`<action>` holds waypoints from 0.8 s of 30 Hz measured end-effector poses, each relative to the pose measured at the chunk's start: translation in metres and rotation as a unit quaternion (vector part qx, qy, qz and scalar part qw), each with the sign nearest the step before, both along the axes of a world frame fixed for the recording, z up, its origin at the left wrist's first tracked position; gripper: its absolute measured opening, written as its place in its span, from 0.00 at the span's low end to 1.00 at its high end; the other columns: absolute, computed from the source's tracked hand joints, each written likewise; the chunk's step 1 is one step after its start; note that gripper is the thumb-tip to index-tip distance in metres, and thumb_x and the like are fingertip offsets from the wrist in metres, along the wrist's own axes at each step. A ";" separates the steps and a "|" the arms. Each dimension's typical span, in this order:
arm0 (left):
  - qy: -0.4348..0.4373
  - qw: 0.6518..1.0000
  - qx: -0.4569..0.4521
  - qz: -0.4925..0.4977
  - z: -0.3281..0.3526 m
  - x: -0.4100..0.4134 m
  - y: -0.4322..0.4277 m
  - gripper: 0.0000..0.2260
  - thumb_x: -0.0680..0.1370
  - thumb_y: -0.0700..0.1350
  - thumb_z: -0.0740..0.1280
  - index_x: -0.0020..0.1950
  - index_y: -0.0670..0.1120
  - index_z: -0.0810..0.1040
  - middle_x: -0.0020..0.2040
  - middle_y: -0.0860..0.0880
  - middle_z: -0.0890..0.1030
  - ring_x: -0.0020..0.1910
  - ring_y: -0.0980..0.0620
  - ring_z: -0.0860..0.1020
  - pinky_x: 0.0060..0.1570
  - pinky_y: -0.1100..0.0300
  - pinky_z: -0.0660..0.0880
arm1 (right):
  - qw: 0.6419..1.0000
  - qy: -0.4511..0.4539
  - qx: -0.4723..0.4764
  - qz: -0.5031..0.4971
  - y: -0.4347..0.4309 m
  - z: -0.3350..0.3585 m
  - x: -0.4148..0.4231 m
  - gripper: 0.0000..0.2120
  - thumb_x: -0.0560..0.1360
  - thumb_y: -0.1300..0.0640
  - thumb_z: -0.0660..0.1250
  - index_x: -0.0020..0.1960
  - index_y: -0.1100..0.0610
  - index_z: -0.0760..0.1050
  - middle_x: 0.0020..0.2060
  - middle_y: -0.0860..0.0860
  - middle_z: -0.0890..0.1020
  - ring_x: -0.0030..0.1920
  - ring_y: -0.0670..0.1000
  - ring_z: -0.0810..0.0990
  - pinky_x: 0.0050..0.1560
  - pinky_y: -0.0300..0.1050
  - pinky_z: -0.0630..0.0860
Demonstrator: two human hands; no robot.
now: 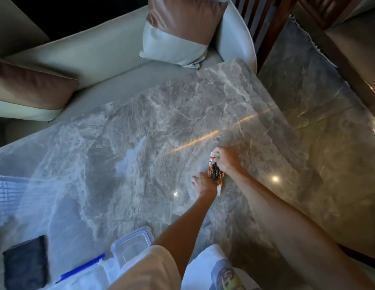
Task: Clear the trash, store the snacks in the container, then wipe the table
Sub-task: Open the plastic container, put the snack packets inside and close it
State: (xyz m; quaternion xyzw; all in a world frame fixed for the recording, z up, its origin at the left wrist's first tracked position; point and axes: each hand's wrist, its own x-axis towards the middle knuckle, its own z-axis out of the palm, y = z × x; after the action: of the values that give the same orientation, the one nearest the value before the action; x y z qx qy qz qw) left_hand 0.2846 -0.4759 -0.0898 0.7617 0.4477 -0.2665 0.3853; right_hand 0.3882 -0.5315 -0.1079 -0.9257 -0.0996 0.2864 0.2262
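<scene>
A snack packet (215, 173), white with red and orange print and a dark window, lies near the right edge of the grey marble table (140, 126). My right hand (228, 159) pinches its far end. My left hand (203, 185) presses against its near end and left side. A clear plastic container (133, 244) with blue clips stands at the table's near edge, partly hidden by my left sleeve. Its lid (84, 271) with a blue rim lies just left of it. A dark folded cloth (25, 262) rests at the near left corner.
A pale sofa (88, 53) with brown-and-grey cushions (178, 32) runs along the table's far side. Dark wooden furniture (339, 49) stands on the glossy floor to the right. My trouser leg (222, 271) shows at the bottom.
</scene>
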 end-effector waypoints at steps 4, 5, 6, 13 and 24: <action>0.008 0.999 0.030 -0.027 -0.011 -0.005 -0.004 0.21 0.77 0.46 0.69 0.65 0.40 0.68 0.65 0.39 0.71 0.65 0.41 0.69 0.65 0.54 0.65 | 0.999 -0.019 -0.042 0.005 -0.006 -0.008 0.000 0.08 0.75 0.59 0.69 0.53 0.50 0.79 0.63 0.53 0.73 0.65 0.58 0.69 0.64 0.49 0.70; 0.007 0.999 0.040 -0.034 -0.013 -0.005 -0.005 0.21 0.77 0.45 0.69 0.65 0.40 0.67 0.65 0.39 0.71 0.65 0.41 0.68 0.65 0.54 0.64 | 0.999 -0.018 -0.044 0.004 -0.008 -0.009 0.001 0.08 0.74 0.58 0.69 0.52 0.50 0.78 0.62 0.53 0.73 0.65 0.58 0.69 0.64 0.49 0.69; 0.006 0.998 0.049 -0.044 -0.014 -0.006 -0.007 0.21 0.77 0.43 0.68 0.66 0.40 0.66 0.65 0.39 0.71 0.65 0.42 0.68 0.65 0.54 0.64 | 0.999 -0.013 -0.041 0.001 -0.010 -0.010 0.003 0.08 0.74 0.58 0.69 0.52 0.49 0.78 0.61 0.54 0.75 0.65 0.58 0.70 0.64 0.49 0.69; -0.016 0.997 0.037 -0.065 -0.015 -0.013 -0.012 0.19 0.76 0.44 0.69 0.64 0.42 0.68 0.63 0.40 0.68 0.63 0.41 0.67 0.65 0.52 0.65 | 0.998 0.025 0.058 0.013 -0.034 -0.003 0.006 0.10 0.71 0.63 0.70 0.51 0.56 0.78 0.53 0.55 0.79 0.56 0.55 0.77 0.57 0.49 0.74; -0.178 0.975 -0.087 -0.103 -0.006 -0.034 0.004 0.19 0.74 0.48 0.73 0.61 0.42 0.73 0.54 0.43 0.82 0.54 0.43 0.78 0.53 0.52 0.74 | 0.918 0.134 0.356 -0.112 -0.094 0.026 -0.032 0.14 0.72 0.74 0.66 0.46 0.56 0.77 0.43 0.48 0.81 0.43 0.41 0.79 0.47 0.38 0.73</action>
State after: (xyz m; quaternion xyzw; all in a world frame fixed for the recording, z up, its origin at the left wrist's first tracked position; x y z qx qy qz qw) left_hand 0.2504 -0.4722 -0.0961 0.8025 0.2657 -0.2031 0.4941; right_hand 0.3563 -0.6252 -0.0821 -0.7420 -0.0596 0.3267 0.5824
